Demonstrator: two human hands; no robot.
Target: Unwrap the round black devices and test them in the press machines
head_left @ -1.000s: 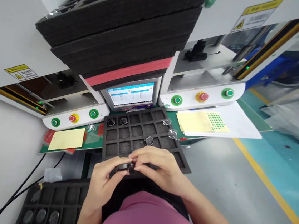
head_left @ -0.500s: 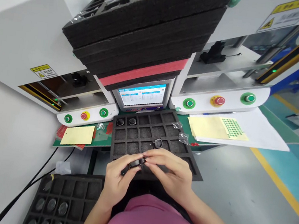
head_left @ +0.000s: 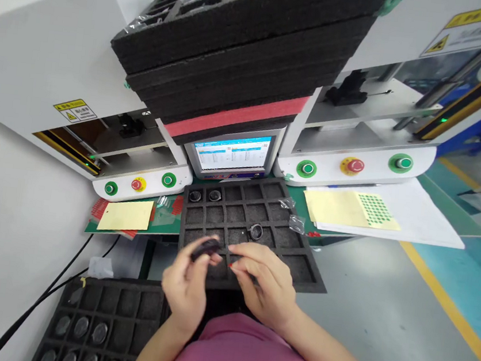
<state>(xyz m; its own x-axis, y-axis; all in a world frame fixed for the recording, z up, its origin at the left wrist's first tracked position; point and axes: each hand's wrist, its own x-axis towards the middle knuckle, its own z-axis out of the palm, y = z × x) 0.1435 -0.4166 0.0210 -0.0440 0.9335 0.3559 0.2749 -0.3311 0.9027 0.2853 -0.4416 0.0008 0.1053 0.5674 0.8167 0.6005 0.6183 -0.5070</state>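
Drawing red bit (head_left: 231, 265) from black piece (head_left: 205, 249)

Two white machines (head_left: 135, 189) (head_left: 355, 166) with green and red buttons flank a small screen (head_left: 233, 152) on a green table (head_left: 165, 227) at what appears to be a factory workshop. Yellow warning labels (head_left: 75, 110) (head_left: 475, 29) mark the machines, black foam trays (head_left: 248, 36) stand stacked above the screen, and another compartmented tray (head_left: 237, 209) holds small round parts (head_left: 255, 232). A yellow line (head_left: 448, 302) runs along the grey and teal floor (head_left: 361, 298).
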